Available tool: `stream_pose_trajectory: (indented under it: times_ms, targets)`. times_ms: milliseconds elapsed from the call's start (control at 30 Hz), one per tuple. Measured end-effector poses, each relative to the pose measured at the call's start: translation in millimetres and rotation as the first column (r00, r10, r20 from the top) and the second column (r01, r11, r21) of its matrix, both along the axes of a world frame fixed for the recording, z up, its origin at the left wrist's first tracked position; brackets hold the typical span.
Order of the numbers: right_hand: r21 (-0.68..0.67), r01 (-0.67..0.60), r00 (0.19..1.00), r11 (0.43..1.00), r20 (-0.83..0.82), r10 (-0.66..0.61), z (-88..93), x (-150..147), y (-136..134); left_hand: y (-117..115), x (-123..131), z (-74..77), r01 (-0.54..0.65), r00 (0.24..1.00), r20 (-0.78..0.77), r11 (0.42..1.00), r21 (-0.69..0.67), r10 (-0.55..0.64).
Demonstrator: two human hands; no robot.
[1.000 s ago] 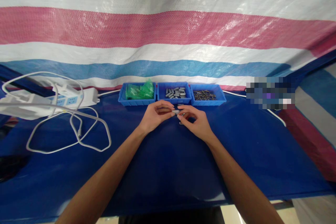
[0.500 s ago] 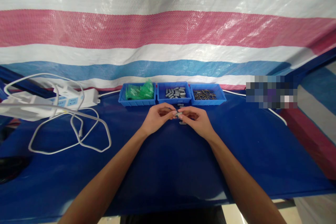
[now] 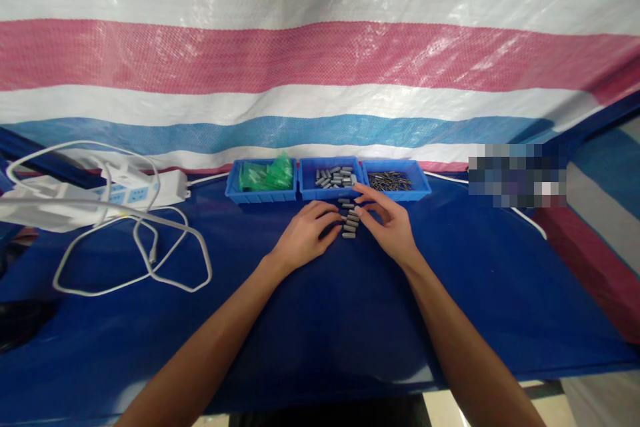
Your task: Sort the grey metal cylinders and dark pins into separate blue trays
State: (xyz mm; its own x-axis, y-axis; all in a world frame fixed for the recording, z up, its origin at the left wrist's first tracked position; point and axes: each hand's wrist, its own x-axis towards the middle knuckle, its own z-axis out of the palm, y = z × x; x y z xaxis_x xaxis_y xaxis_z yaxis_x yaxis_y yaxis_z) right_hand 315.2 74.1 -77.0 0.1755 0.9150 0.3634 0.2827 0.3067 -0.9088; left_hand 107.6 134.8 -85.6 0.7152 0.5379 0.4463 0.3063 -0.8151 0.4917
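Note:
Several small grey metal cylinders [image 3: 349, 227] lie in a short column on the blue table between my hands. My left hand [image 3: 311, 232] rests on the table at their left, fingers curved and apart, holding nothing that shows. At their right, my right hand [image 3: 385, 220] has its fingers spread, the thumb close to the cylinders and the forefinger reaching toward the middle bin. That blue bin [image 3: 330, 193] holds more cylinders. The right bin [image 3: 400, 195] contains thin dark metal pins, and the left bin [image 3: 261, 197] contains green plastic bags.
A white power strip [image 3: 170, 188] and looped white cables [image 3: 207, 267] occupy the left side. Behind the bins hangs a striped plastic sheet [image 3: 320, 57]. A dark object [image 3: 23, 323] sits at the far left edge. A blurred patch covers something at the right.
My hands have moved apart from their meeting point over the cylinders, and their fingers have opened. More cylinders of the column now show between them.

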Motion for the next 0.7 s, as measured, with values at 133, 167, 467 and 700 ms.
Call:
stream_pose_trajectory:
  times_ms: [133, 167, 467, 700]
  targets:
    - [-0.004, 0.066, 0.992, 0.998, 0.11, -0.066, -0.3, 2.1, -0.4, -1.5, 0.7, -3.4, 0.101, 0.993, -0.062, 0.993, 0.069, -0.097]
    - [-0.021, 0.108, 0.984, 0.994, 0.142, -0.104, -1.3, 2.8, -0.2, -1.6, 0.7, -4.0, 0.107, 0.992, -0.075, 0.992, 0.073, -0.101]
    - [-0.146, 0.167, 0.914, 0.975, 0.393, -0.098, -8.3, 1.0, 1.2, 8.4, -4.5, -11.5, -0.024, 0.997, -0.067, 0.995, 0.096, 0.03]
    - [-0.154, 0.066, 0.911, 0.986, 0.413, 0.003, -10.7, -6.0, -0.1, 8.7, -4.0, -12.2, -0.133, 0.986, 0.085, 0.98, -0.147, 0.146]
